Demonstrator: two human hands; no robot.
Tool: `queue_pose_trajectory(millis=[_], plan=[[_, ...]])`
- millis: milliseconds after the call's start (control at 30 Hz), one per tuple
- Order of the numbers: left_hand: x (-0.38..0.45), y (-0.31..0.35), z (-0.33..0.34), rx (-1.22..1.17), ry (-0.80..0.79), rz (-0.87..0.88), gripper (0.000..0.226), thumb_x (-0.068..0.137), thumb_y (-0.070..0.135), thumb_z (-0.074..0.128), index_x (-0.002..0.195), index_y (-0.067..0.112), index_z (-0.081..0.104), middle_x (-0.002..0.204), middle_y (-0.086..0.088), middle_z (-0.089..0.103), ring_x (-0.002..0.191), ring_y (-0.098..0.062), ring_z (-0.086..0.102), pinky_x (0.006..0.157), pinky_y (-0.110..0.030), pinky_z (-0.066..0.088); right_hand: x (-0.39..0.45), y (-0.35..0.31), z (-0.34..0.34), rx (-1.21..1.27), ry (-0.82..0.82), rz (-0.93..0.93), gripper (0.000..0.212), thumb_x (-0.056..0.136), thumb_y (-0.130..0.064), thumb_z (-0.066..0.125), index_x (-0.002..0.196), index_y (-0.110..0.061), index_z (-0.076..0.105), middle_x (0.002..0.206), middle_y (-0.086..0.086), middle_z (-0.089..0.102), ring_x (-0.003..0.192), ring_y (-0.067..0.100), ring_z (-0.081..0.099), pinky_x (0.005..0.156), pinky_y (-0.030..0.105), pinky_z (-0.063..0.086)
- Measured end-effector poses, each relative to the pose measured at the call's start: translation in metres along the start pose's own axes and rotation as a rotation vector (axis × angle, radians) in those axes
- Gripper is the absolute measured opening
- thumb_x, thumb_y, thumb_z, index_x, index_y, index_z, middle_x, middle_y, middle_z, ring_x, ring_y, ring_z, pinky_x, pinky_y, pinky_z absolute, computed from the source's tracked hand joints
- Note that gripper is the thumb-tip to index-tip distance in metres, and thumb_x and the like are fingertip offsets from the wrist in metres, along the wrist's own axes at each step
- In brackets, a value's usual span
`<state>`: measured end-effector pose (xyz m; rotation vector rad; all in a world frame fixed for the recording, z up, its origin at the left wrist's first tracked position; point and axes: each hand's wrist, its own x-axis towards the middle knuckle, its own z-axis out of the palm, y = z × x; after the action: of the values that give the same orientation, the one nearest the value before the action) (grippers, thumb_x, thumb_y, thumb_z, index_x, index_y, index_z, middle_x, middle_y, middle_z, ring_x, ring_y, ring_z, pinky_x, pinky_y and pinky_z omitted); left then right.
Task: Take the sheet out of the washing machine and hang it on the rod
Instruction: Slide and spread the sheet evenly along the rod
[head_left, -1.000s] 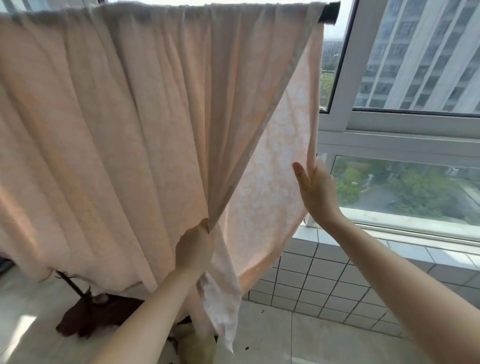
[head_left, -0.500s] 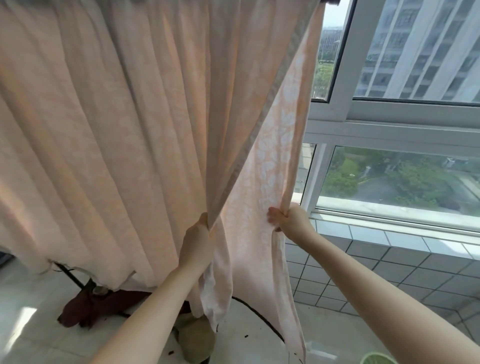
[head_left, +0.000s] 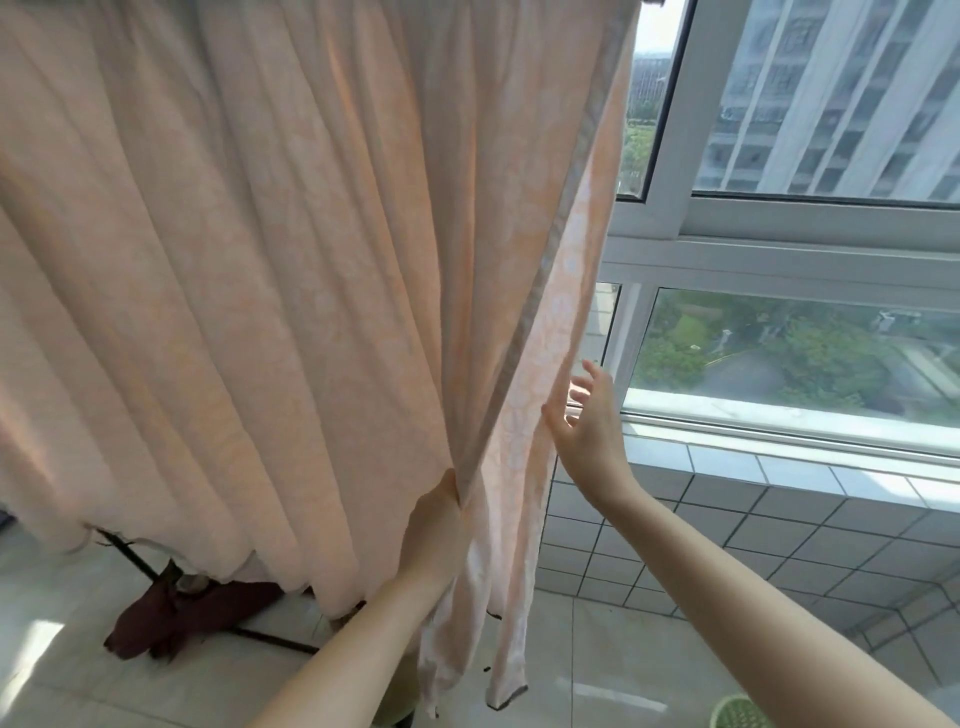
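While the sheet hangs draped from the rod at the top edge, our left hand pinches its gathered side hem to keep it taut, and our right hand, fingers spread, brushes the back layer outward to spread it.

Through the head camera I see strong daylight pouring in from the window on the right, and it shines through the sheet so the cloth glows warm peach, with soft grey shadow in its folds. A bright patch of sun glares on the floor tiles at lower left. The towers outside look pale and slightly washed out. The wide lens bends the window frame lines near the edges, and the forearms close to the lens look a little soft
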<state>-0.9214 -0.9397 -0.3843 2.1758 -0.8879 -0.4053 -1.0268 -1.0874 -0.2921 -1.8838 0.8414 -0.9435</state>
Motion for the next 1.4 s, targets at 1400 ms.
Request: queue_pose_trajectory(millis=[1400], plan=[[0.084, -0.062, -0.233, -0.171, 0.491, -0.131, 0.062, 0.091, 0.021, 0.066, 0.143, 0.009, 0.034, 0.131, -0.013, 0.057, 0.122, -0.034, 0.050, 0.093, -0.034, 0.037, 0.000, -0.076, 0.131, -0.153, -0.089, 0.207, 0.051, 0.078, -0.054, 0.067, 0.070, -0.007, 0.050, 0.070, 0.006, 0.050, 0.069, 0.025, 0.049, 0.057, 0.029, 0.040]])
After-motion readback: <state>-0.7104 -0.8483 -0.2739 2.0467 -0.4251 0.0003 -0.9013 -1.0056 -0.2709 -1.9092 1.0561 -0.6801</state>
